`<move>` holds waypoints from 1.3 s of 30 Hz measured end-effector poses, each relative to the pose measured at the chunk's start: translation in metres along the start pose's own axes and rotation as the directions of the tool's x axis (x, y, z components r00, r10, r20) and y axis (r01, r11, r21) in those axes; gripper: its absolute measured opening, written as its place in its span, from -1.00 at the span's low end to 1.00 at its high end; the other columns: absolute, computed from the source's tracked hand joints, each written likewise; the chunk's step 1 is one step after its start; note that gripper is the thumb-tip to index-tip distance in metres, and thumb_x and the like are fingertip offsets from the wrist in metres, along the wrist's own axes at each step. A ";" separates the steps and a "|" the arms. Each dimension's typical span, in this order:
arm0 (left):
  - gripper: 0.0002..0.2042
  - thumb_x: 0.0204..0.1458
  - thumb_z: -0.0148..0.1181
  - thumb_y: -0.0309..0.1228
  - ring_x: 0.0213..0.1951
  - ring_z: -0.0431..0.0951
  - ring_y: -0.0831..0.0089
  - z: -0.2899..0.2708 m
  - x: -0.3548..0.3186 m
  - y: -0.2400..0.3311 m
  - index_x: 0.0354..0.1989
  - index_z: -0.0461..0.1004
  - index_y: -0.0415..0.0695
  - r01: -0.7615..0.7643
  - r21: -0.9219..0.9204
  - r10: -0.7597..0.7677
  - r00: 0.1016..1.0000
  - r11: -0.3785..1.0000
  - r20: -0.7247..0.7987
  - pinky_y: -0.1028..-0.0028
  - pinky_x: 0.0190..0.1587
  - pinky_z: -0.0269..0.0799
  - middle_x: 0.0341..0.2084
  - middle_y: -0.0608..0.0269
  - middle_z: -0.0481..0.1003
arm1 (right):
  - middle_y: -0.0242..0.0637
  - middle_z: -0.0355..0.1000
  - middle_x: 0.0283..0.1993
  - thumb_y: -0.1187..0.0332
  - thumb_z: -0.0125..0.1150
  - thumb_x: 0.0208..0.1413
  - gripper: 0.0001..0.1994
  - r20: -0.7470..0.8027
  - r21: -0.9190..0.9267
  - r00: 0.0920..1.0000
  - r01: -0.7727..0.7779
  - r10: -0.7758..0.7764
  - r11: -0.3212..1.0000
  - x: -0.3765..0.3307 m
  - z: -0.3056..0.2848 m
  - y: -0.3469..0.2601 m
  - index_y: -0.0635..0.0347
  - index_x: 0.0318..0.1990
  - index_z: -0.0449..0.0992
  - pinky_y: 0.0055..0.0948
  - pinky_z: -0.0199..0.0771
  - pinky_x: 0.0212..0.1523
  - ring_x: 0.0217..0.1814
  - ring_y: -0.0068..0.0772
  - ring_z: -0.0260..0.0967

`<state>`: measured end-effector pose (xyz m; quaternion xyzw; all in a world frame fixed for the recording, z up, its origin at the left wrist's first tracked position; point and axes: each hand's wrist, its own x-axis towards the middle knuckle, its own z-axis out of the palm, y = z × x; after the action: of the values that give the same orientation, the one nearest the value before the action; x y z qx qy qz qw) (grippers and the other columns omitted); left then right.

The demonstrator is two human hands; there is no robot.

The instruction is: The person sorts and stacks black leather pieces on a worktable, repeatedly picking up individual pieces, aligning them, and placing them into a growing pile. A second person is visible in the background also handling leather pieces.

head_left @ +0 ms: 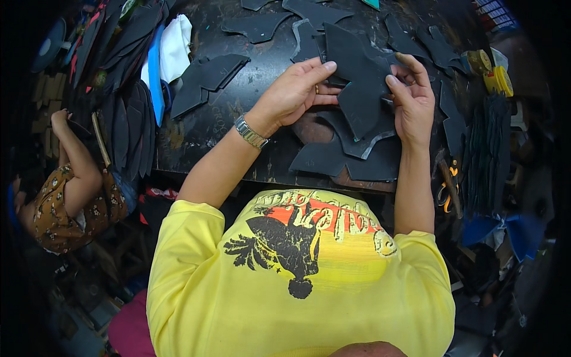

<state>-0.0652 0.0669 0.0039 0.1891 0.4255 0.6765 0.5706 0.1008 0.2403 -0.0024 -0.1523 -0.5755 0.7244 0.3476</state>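
Observation:
Between my hands, raised over the dark table point(205, 134), is a flat black cut-out piece point(364, 89) with curved edges and a pointed lower end. My left hand point(300, 89), with a metal watch at the wrist, pinches its left edge, thumb on top and fingers beneath. On the opposite edge, my right hand point(414, 98) grips it with the thumb in front and the fingers bent behind. Below it on the tabletop lie similar black pieces point(321, 160), partly overlapping, near the front edge. Another small stack of black pieces point(205, 77) rests to the left.
More black cut pieces point(259, 27) lie along the far side. At left stand a blue sheet point(157, 80), white cloth point(176, 50) and hanging dark pieces point(132, 128). Yellow-lidded tub point(499, 82) and orange-handled scissors point(447, 193) are at right. A person in a patterned shirt point(65, 199) sits left.

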 end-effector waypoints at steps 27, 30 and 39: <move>-0.92 0.36 0.09 -0.45 0.05 0.63 0.12 -0.032 -0.011 -0.022 -0.10 0.47 -0.17 -0.194 -0.309 0.192 0.981 0.931 -0.037 0.26 0.09 0.65 -0.09 0.13 0.57 | -0.44 0.53 -0.16 0.60 0.39 0.10 -0.57 -0.238 0.022 0.971 0.015 -0.010 1.000 0.026 -0.010 -0.040 0.08 0.14 0.55 -0.67 0.37 -0.31 -0.17 -0.67 0.46; -0.91 0.37 0.08 -0.45 0.06 0.63 0.11 -0.040 -0.010 -0.022 -0.09 0.46 -0.17 -0.190 -0.333 0.194 0.981 0.924 -0.022 0.25 0.09 0.65 -0.09 0.09 0.56 | -0.45 0.54 -0.16 0.60 0.37 0.13 -0.61 -0.241 0.039 0.970 0.043 -0.032 0.998 0.032 -0.022 -0.044 0.11 0.12 0.55 -0.65 0.39 -0.31 -0.18 -0.63 0.49; -0.83 0.38 0.08 -0.36 0.02 0.64 0.22 -0.042 -0.012 -0.022 0.02 0.46 -0.14 -0.212 -0.350 0.223 0.975 0.912 -0.010 0.28 0.07 0.62 -0.02 0.11 0.59 | -0.53 0.50 -0.22 0.57 0.40 0.10 -0.64 -0.191 0.006 0.981 -0.013 0.014 1.000 0.026 0.026 -0.019 0.08 0.06 0.59 -0.66 0.31 -0.32 -0.23 -0.72 0.44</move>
<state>-0.0796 0.0405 -0.0343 0.1413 0.2664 0.7974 0.5227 0.0722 0.2412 0.0276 -0.2244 -0.5368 0.7100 0.3968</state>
